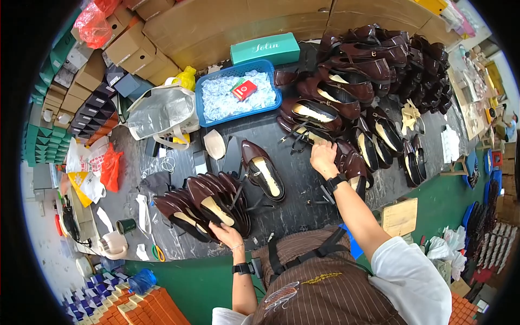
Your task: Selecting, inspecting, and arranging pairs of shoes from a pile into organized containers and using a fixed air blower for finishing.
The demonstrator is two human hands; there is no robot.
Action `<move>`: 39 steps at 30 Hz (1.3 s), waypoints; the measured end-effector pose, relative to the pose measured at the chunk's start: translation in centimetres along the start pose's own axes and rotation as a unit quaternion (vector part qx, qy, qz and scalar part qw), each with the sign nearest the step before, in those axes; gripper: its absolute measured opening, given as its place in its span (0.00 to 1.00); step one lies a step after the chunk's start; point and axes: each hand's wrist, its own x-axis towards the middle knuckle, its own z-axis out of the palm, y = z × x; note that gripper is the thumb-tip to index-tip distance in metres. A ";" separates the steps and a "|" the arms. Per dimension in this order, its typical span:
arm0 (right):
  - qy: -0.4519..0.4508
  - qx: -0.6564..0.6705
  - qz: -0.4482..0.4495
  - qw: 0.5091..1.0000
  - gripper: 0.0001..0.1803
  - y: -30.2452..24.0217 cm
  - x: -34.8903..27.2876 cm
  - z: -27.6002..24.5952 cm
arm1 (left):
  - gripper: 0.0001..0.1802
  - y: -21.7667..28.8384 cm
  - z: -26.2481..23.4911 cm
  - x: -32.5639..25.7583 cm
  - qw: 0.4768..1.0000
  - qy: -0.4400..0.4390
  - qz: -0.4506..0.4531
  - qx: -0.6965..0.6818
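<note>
My left hand point(226, 235) is closed on the heel end of a glossy dark-red strapped shoe point(210, 203), the front one in a tight row of nested shoes at the table's near left. Farther right, my right hand point(324, 157) reaches into a big pile of the same shoes. Its fingers are bent at the edge of a shoe point(309, 134) with a pale insole; the fingertips are partly hidden. Between both hands one single shoe point(264, 172) lies apart, toe pointing away, its strap loose. Another pale insole piece point(215, 144) rests beyond it.
A blue basket point(203, 116) of crumpled clear wrapping holds a small red box. Behind it stands a teal shoebox point(265, 50). A silver-lined bag point(162, 111) is beside the basket. Orange-handled scissors point(157, 252) and a dark green cup point(126, 226) lie near the left edge. Stacked boxes line the left.
</note>
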 end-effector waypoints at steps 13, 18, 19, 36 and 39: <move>-0.076 0.604 -0.024 0.793 0.07 -4.9 -1.9 -5.6 | 0.36 -2.6 -1.1 -0.3 0.992 -0.125 0.009 -0.025; 0.023 0.606 -0.178 0.775 0.06 -10.2 -4.2 -11.4 | 0.37 0.3 -2.1 -1.1 0.992 -0.109 -0.056 0.014; 0.035 0.573 -0.206 0.792 0.05 -10.6 -4.6 -11.6 | 0.37 1.6 -2.1 -1.4 0.992 -0.102 -0.070 -0.010; 0.056 0.064 -0.108 0.990 0.10 -2.8 -3.3 -1.3 | 0.22 13.2 3.2 -2.4 0.843 -0.353 0.396 0.091; 0.003 -0.051 -0.109 0.993 0.09 -0.7 -2.5 3.0 | 0.24 11.3 7.2 -2.4 0.792 -0.386 0.406 0.243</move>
